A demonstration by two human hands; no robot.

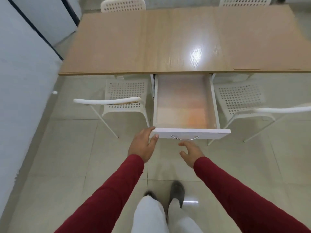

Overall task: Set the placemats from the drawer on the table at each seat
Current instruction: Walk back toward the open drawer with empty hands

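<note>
Placemats [185, 103] flat in open drawer [217, 105]; my left hand [143, 145] touches its front, right hand [190, 152] spread, empty; risk snagging mats.

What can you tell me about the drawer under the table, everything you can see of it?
The drawer is white, with thin side walls and a flat front panel carrying a curved metal handle. It is pulled far out from under the wooden table, between two white chairs. Its floor looks pale and glossy with an orange tint; whether that is a liner or placemats is unclear. The left hand touches the front panel's left corner; the right hand hovers just below the handle, apart.
</note>
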